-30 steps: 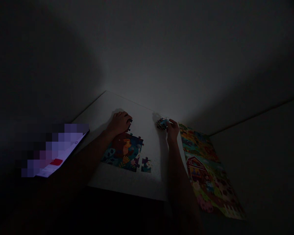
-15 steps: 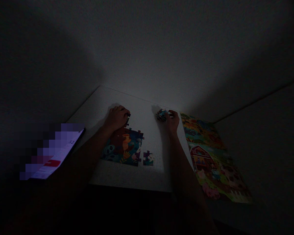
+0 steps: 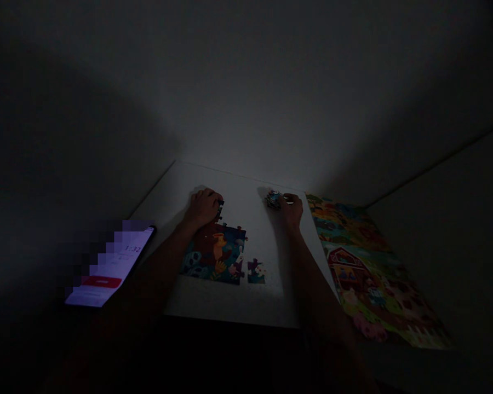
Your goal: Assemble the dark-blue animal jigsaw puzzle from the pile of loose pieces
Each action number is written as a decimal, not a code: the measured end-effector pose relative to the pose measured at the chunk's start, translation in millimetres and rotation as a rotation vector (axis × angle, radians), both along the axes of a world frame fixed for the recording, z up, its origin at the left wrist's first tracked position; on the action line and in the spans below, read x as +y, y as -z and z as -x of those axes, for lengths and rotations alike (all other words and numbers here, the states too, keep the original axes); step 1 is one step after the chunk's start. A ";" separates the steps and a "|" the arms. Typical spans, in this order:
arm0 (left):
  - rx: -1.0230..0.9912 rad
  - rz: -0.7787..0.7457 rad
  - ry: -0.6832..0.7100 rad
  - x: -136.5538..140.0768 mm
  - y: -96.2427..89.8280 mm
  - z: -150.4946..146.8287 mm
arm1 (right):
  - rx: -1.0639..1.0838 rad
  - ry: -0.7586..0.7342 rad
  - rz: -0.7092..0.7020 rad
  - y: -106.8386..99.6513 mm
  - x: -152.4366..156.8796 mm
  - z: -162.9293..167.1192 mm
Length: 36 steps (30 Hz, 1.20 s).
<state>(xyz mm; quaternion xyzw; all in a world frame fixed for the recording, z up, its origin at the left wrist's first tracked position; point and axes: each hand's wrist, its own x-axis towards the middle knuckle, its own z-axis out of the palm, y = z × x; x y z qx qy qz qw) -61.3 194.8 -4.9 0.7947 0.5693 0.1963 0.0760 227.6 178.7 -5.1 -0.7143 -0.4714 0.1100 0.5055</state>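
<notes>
A partly joined jigsaw puzzle (image 3: 219, 254) in dark blue and red, with an orange animal on it, lies on a white board (image 3: 234, 303). At its upper left, my left hand (image 3: 203, 209) rests with curled fingers on a puzzle piece (image 3: 221, 207) at the top edge; the hand covers part of it. My right hand (image 3: 292, 210) is closed at the right side of a small cluster of puzzle pieces (image 3: 273, 199), with thumb and fingers on it. One loose puzzle piece (image 3: 257, 271) with a pale flower lies just right of the joined part, a narrow gap between them.
A lit phone (image 3: 110, 268) leans or lies left of the board, partly pixelated. To the right is a colourful farm picture (image 3: 365, 273) with a red barn and a pig. Pale surfaces surround the board, and the light is very dim.
The camera view has shifted, so everything sits a little lower and farther right. Both hands keep nearly the same places over the board, and the puzzle looks unchanged.
</notes>
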 end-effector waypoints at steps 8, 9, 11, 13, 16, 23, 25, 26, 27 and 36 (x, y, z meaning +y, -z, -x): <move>0.029 -0.013 0.005 1.6 0.0 2.0 | -0.136 -0.045 -0.200 -16.3 -25.4 12.3; 0.029 -0.014 0.006 1.4 -0.3 2.1 | -0.136 -0.093 -0.206 -16.6 -28.5 15.3; 0.021 -0.014 0.007 1.3 -0.9 2.1 | -0.125 -0.203 -0.191 -15.8 -34.1 22.8; 0.005 -0.012 0.007 1.3 -0.9 1.7 | -0.110 -0.342 -0.115 -13.6 -39.1 32.4; -0.031 -0.016 0.006 1.3 0.2 1.2 | -0.125 -0.582 0.050 -9.2 -46.6 49.4; -0.135 -0.064 0.045 -2.1 1.5 3.3 | -0.265 -0.821 0.307 -10.3 -58.9 72.4; -0.164 -0.075 0.069 -2.8 1.1 3.7 | -0.325 -0.833 0.286 -11.5 -60.0 74.5; -0.178 -0.080 0.082 -2.9 0.9 3.8 | -0.355 -0.844 0.259 -11.5 -60.4 75.8; -0.192 -0.083 0.092 -2.9 0.9 3.7 | -0.385 -0.860 0.229 -11.1 -60.6 77.3; -0.290 -0.105 0.139 -3.1 0.5 5.3 | -0.399 -0.914 0.181 -2.9 -57.9 80.0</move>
